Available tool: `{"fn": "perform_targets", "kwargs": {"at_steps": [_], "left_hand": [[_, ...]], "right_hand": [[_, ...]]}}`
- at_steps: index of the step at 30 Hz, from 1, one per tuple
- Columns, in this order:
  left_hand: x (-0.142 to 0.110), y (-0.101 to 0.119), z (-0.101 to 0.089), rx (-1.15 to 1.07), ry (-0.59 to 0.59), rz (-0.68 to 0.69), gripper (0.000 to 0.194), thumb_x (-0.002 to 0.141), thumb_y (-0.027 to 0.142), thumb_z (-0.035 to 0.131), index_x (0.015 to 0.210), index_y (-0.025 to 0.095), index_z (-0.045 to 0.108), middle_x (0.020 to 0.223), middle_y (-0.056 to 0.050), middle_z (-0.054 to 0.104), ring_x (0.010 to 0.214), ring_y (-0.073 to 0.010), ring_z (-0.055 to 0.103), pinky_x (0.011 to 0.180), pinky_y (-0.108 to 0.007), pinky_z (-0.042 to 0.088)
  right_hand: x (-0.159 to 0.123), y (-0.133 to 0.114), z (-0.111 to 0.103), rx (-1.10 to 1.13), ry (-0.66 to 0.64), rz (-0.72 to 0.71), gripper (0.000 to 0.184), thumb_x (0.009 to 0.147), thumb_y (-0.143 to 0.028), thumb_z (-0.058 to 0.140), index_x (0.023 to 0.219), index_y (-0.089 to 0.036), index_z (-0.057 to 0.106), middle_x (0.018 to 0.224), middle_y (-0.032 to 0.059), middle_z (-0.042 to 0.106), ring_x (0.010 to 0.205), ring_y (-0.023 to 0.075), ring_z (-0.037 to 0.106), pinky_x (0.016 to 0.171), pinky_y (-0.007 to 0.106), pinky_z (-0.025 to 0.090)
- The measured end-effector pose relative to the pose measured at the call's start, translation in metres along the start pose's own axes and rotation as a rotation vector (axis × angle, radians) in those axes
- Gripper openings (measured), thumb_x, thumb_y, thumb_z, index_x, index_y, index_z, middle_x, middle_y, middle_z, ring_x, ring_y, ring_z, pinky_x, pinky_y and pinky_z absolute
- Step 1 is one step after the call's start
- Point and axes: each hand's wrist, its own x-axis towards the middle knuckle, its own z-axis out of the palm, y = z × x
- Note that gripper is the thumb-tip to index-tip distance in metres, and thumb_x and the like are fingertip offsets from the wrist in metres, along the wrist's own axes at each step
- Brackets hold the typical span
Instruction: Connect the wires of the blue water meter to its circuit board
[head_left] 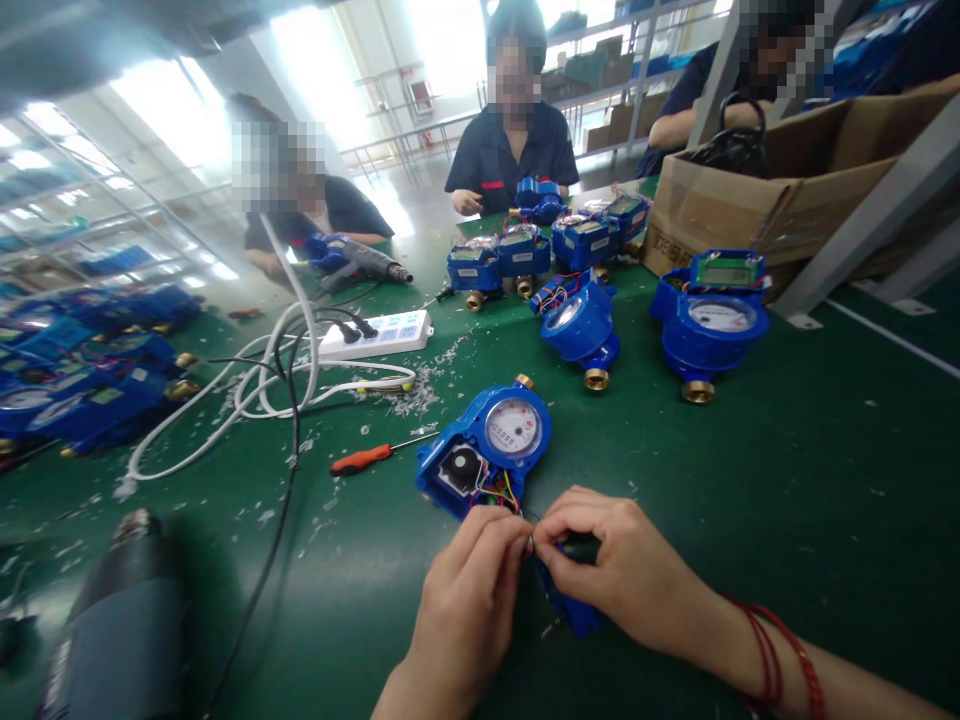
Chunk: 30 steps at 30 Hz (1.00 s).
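Observation:
A blue water meter [491,450] with a round dial lies open on the green table, coloured wires [501,492] trailing from it toward me. My left hand [469,600] and my right hand [611,565] meet just below it, fingertips pinched together on the wire ends. Under my right hand lies a blue cover piece [576,612], partly hidden. Red strings circle my right wrist.
An orange-handled screwdriver [364,459], a white power strip [379,335] with cables, and plastic shavings lie left. More blue meters [709,325] stand behind, a cardboard box [757,195] at right. A dark heat gun [120,620] sits bottom left. Three people sit across the table.

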Motion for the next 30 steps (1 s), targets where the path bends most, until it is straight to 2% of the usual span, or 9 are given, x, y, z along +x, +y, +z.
{"fn": "perform_targets", "kwargs": {"at_steps": [5,16,22,27,30], "left_hand": [[0.001,-0.001,-0.008,-0.061,0.026,-0.052,0.016,0.080,0.007,0.051,0.092,0.017,0.057,0.085,-0.003,0.058,0.080,-0.0098,0.056,0.071,-0.017,0.047],[-0.005,-0.006,-0.008,0.121,-0.013,0.123,0.024,0.082,0.006,0.049,0.102,0.016,0.056,0.092,-0.005,0.059,0.082,-0.0107,0.058,0.072,-0.017,0.048],[-0.015,-0.014,-0.001,0.272,0.041,0.244,0.029,0.080,0.003,0.050,0.108,0.010,0.052,0.102,-0.012,0.057,0.094,-0.0156,0.055,0.082,-0.023,0.046],[-0.005,-0.008,-0.002,0.113,0.000,0.146,0.020,0.081,0.003,0.046,0.095,0.014,0.054,0.088,-0.006,0.057,0.078,-0.0115,0.056,0.069,-0.020,0.047],[-0.001,-0.005,-0.005,0.002,-0.018,0.030,0.019,0.082,0.006,0.046,0.095,0.017,0.054,0.088,-0.004,0.057,0.081,-0.0108,0.056,0.071,-0.019,0.047]], "right_hand": [[0.001,-0.001,-0.001,0.007,-0.017,0.052,0.012,0.075,-0.009,0.057,0.070,-0.017,0.064,0.069,-0.0031,0.060,0.069,0.0103,0.055,0.064,0.022,0.041],[0.001,-0.001,-0.001,0.003,-0.052,0.018,0.012,0.078,-0.013,0.056,0.076,-0.018,0.066,0.074,-0.0015,0.063,0.073,0.0112,0.056,0.069,0.024,0.042],[0.001,0.000,0.000,0.009,-0.032,0.018,0.011,0.075,-0.011,0.057,0.072,-0.018,0.065,0.070,-0.0023,0.061,0.071,0.0110,0.055,0.066,0.024,0.041],[-0.001,-0.001,0.001,0.080,-0.039,0.049,0.011,0.075,-0.011,0.057,0.071,-0.018,0.064,0.070,-0.0035,0.059,0.067,0.0093,0.054,0.064,0.021,0.041],[-0.001,-0.001,0.001,0.126,-0.059,0.088,0.012,0.076,-0.012,0.055,0.073,-0.018,0.064,0.069,-0.0039,0.057,0.065,0.0085,0.053,0.062,0.020,0.041]]}}
